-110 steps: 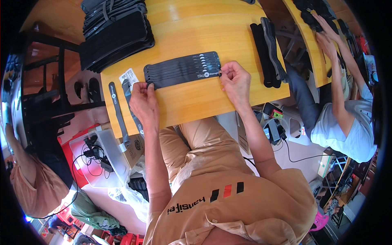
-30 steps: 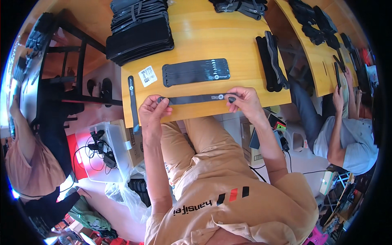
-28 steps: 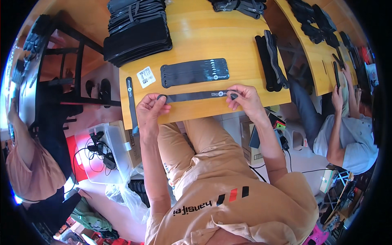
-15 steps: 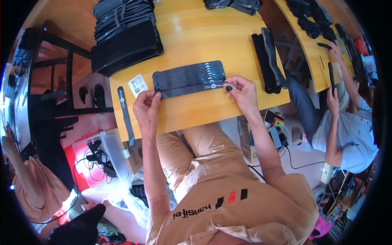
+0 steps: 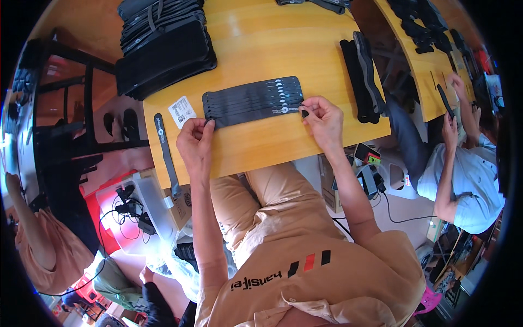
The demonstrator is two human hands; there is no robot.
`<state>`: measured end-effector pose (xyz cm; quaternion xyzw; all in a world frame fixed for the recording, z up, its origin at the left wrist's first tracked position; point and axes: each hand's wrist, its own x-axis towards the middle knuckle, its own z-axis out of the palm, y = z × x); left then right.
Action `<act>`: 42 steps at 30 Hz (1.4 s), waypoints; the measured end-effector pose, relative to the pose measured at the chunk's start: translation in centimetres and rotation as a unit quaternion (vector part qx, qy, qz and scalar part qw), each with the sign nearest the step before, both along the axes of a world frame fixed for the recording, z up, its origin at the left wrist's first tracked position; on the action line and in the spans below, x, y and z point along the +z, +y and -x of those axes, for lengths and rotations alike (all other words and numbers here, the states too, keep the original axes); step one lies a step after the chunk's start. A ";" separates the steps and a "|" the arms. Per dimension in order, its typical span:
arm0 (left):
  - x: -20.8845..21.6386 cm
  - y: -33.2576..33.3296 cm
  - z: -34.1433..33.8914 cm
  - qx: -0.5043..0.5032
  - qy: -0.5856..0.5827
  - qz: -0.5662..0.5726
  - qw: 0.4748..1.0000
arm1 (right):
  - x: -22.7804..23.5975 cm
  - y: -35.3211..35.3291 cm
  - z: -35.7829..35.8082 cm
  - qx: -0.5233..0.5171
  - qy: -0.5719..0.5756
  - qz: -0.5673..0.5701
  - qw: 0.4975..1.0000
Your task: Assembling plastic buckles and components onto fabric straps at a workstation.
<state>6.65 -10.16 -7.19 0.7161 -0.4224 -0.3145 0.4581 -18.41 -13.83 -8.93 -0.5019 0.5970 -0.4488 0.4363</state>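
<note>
The left hand [image 5: 196,143] pinches the left end of the front strap [image 5: 253,116] between thumb and finger; the right hand [image 5: 322,122] pinches the right end, a dark tip showing at the thumb. The likeliest trouble, I judge, is skew: if one hand lets go sooner or tugs harder, the front strap could swing out of line. An end catching on a fingertip could also drag its neighbours in the fan [image 5: 245,94], whose straps seem merely laid over one another.

From midway between the hands, the front strap is at twelve o'clock, running from one pinch to the other along the fan's near edge. Whether it rests flat all along is hard to tell.

A white label [image 5: 181,111] is at eleven o'clock from the left hand, close enough to be nudged. At eight o'clock from the fan, a lone strap [image 5: 166,152] reaches the edge of the table [image 5: 261,49]; a brush of the left forearm might send it off. Farther out, a black pile [image 5: 166,60] stands at ten o'clock and dark strips [image 5: 357,82] lie toward three.
</note>
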 end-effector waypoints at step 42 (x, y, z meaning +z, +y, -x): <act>-0.3 -0.2 0.1 0.019 -0.029 -0.021 0.999 | 1.2 -0.2 -0.4 -0.025 0.001 -0.064 0.998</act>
